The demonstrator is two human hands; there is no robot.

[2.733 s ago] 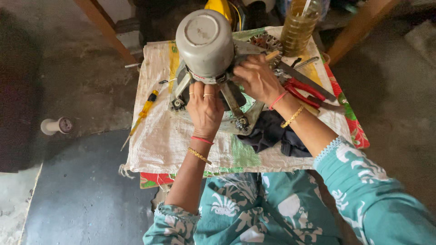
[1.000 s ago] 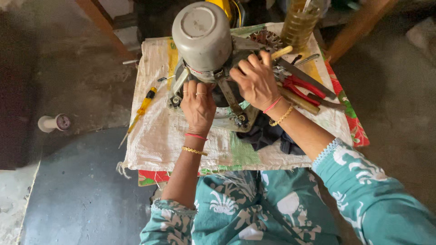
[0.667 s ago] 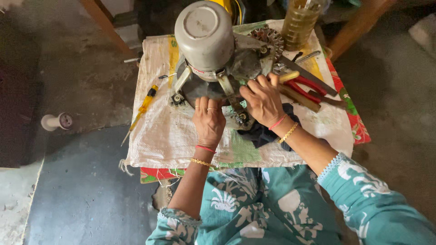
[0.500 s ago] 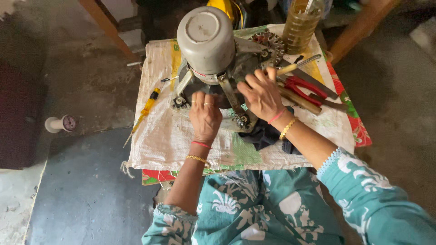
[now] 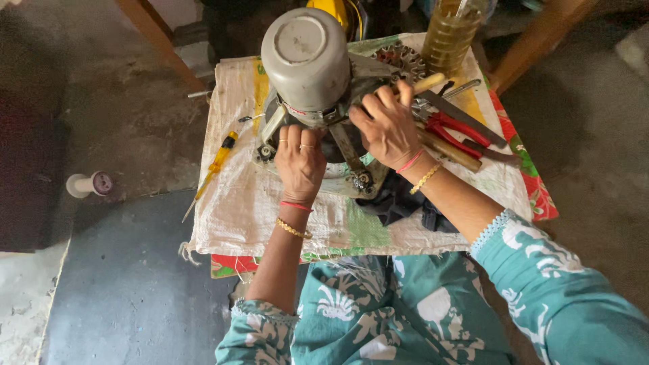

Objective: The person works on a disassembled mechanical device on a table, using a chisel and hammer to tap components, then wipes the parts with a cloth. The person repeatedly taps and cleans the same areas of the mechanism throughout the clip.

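A grey cylindrical motor (image 5: 307, 57) stands upright on a metal bracket frame (image 5: 348, 159) on a small table covered with a white woven sack (image 5: 236, 209). My left hand (image 5: 299, 162) grips the front of the frame under the motor, fingers curled on it. My right hand (image 5: 385, 125) lies on the frame's right side, fingers spread over the metal, close to a wooden-handled tool (image 5: 433, 81). What the fingertips touch is hidden.
A yellow-handled screwdriver (image 5: 218, 162) lies at the left of the sack. Red-handled pliers (image 5: 453, 128), several other hand tools (image 5: 466, 152) and a dark cloth (image 5: 399, 203) lie at the right. A bottle of yellow liquid (image 5: 453, 34) stands at the back. A white spool (image 5: 88, 184) lies on the floor.
Both hands stayed on the motor's frame. My right hand shifted slightly along its right side and my left hand slid a little on the front. The motor barely moved.
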